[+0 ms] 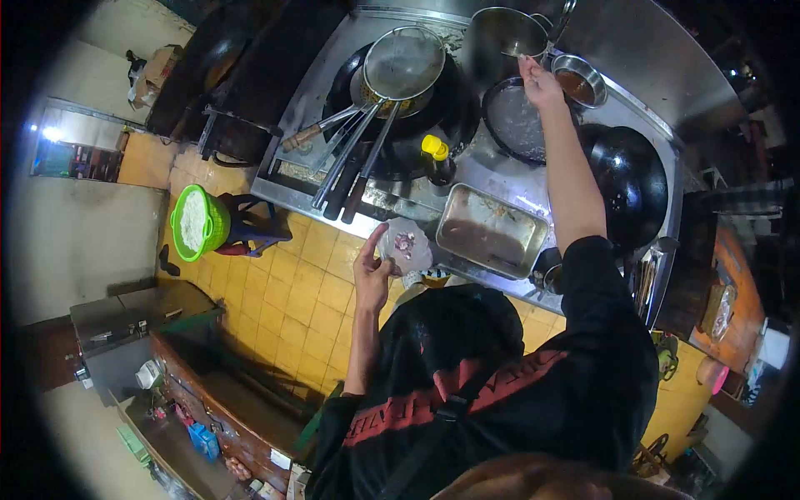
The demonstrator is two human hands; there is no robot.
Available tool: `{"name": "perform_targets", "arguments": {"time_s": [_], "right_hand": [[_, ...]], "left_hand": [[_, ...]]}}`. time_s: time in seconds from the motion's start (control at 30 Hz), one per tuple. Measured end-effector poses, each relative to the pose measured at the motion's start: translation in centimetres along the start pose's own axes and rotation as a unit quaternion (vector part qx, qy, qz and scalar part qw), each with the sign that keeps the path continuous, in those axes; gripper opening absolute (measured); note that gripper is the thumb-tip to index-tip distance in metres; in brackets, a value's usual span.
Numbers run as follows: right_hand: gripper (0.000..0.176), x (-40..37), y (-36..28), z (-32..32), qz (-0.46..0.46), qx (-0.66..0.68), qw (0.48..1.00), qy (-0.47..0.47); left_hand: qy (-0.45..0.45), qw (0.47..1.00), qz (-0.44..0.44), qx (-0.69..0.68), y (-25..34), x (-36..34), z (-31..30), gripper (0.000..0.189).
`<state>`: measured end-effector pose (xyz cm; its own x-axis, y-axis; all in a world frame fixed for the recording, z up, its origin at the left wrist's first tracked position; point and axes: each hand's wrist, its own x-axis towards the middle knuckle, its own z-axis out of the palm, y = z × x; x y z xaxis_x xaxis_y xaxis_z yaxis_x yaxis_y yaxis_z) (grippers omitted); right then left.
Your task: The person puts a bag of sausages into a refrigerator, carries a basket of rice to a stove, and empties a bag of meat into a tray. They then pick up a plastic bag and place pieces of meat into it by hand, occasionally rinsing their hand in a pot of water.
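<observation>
My left hand point(372, 271) is closed on the edge of a translucent plastic bowl point(419, 260), held in front of the stove. Several pinkish pieces point(404, 242), perhaps meat, lie in it. Stretched far forward, my right hand point(540, 83) has its fingers pinched together at the rim of a deep metal pot point(492, 52). Whatever those fingers hold, if anything, is too small to tell. Right of that hand sits a small metal bowl point(597, 90) of reddish-brown liquid. Below it is a flat dark pan point(510, 125).
Strainers point(405, 62) rest over a wok, their handles pointing toward me. A yellow-capped bottle point(437, 158) stands near a rectangular metal tray point(529, 265) with brownish liquid. A black wok point(629, 183) is at right. A green basket point(218, 223) of white contents sits on a stool at left.
</observation>
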<state>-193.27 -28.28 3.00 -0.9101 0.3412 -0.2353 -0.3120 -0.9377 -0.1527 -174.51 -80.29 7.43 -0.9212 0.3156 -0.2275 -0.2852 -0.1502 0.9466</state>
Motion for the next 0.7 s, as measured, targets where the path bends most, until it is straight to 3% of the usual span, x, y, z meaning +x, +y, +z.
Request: {"name": "perform_targets", "arguments": {"time_s": [0.07, 0.1, 0.13, 0.27, 0.47, 0.53, 0.7], "right_hand": [[0.021, -0.1, 0.1, 0.5, -0.006, -0.187, 0.982, 0.019], [0.017, -0.4, 0.7, 0.3, -0.071, -0.359, 0.929, 0.05], [0.018, -0.7, 1.1, 0.3, -0.092, -0.44, 0.89, 0.073], [0.022, -1.2, 1.1, 0.5, -0.108, -0.505, 0.852, 0.087], [0.027, -1.9, 0.7, 1.2, -0.076, -0.449, 0.889, 0.057], [0.033, -3.2, 1.0, 3.4, -0.017, -0.19, 0.981, 0.035], [0.035, -3.7, 1.4, 4.4, -0.037, -0.046, 0.998, -0.003]], "left_hand": [[0.004, 1.0, -0.019, -0.002, 0.0, 0.0, 0.0, 0.069], [-0.011, 1.0, -0.021, -0.002, -0.1, 0.0, -0.3, 0.069], [-0.025, 0.999, -0.023, -0.001, -0.1, 0.0, -0.4, 0.07], [-0.015, 1.0, -0.021, 0.012, -0.1, -0.1, -0.2, 0.069], [-0.018, 1.0, -0.019, 0.01, 0.0, -0.3, -0.2, 0.068], [-0.001, 1.0, -0.017, 0.011, 0.3, -0.5, 0.1, 0.068], [-0.005, 1.0, -0.023, 0.019, 0.0, -0.5, -0.2, 0.067]]}}
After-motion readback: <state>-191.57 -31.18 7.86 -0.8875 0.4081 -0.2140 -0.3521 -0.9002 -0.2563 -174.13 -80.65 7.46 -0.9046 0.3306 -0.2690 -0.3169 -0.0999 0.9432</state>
